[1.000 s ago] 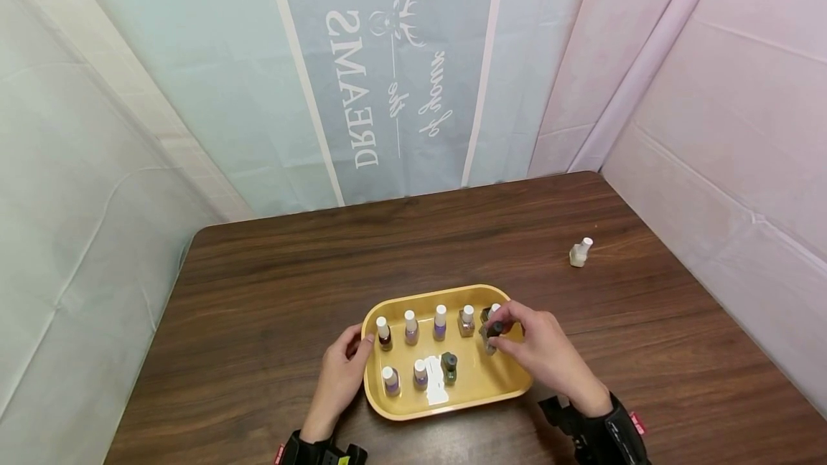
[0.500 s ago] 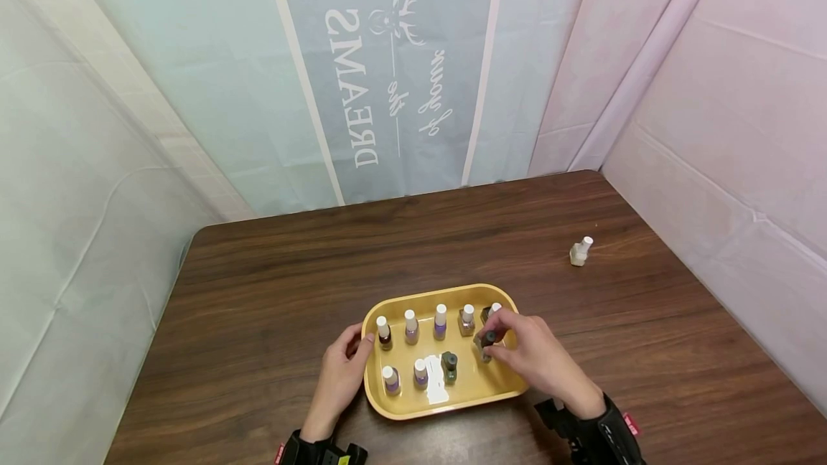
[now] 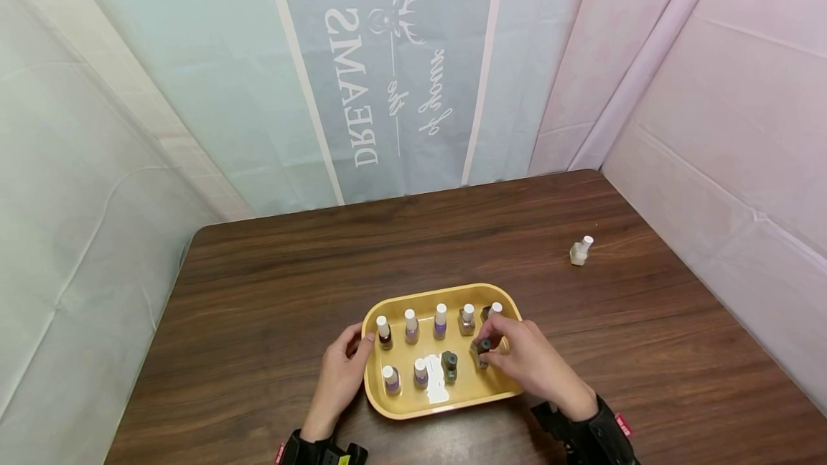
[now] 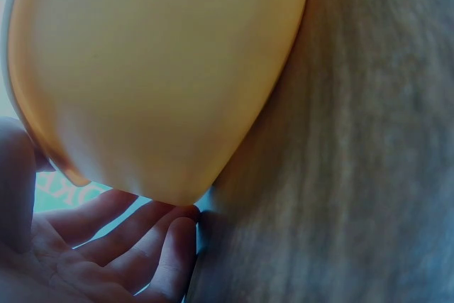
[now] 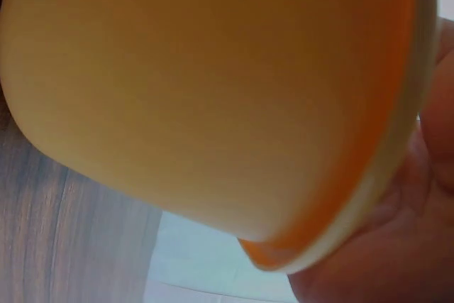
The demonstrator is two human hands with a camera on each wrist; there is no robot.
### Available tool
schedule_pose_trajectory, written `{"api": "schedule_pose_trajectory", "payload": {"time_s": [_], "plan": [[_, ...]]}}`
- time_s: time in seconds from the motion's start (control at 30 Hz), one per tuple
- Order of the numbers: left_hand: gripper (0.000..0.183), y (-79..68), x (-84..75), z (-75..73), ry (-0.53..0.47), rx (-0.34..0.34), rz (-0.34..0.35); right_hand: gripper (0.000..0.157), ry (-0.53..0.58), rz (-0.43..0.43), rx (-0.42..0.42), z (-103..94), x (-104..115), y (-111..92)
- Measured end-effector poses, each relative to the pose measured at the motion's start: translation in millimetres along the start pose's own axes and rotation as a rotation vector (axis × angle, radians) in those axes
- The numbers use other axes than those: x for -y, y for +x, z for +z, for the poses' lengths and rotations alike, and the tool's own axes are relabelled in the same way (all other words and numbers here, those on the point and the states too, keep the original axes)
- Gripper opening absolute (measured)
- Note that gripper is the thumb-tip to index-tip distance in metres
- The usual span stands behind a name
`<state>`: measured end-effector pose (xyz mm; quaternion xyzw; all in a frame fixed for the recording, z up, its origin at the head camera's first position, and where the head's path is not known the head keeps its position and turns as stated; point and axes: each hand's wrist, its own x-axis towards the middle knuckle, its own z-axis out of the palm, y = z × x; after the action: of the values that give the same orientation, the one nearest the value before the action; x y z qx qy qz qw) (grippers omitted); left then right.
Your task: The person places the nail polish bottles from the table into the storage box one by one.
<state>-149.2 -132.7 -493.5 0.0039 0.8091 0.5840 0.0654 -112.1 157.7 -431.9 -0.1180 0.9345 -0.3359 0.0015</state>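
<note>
A yellow tray holds two rows of nail polish bottles. My right hand reaches over the tray's right side and pinches a nail polish bottle with a dark cap between thumb and fingers, low over the tray floor. To its left stands a green nail polish bottle. My left hand grips the tray's left end, thumb at the rim and fingers against the outer wall. In the right wrist view the tray wall hides the bottle, with part of the right hand beyond the rim.
A pale nail polish bottle with a white cap stands on the wooden table at the back right. White-capped bottles, such as a purple one, line the tray's far side. Curtains hang behind the table.
My right hand has moved slightly left and toward the near side with the dark-capped bottle, which now sits lower in the front row. The left hand and the tray have stayed in place.
</note>
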Motion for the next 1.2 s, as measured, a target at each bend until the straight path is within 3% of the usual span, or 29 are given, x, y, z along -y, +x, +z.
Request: {"api": "schedule_pose_trajectory", "payload": {"time_s": [0.53,1.2], "plan": [[0.037,-0.1,-1.7,0.2,-0.005,0.003,-0.008,0.026,-0.028,-0.021,0.008,1.1,1.3,-0.4],[0.037,-2.3,-4.1,-1.2,-0.039,0.012,0.01,0.025,-0.025,0.031,0.048,2.3,2.3,0.4]]}}
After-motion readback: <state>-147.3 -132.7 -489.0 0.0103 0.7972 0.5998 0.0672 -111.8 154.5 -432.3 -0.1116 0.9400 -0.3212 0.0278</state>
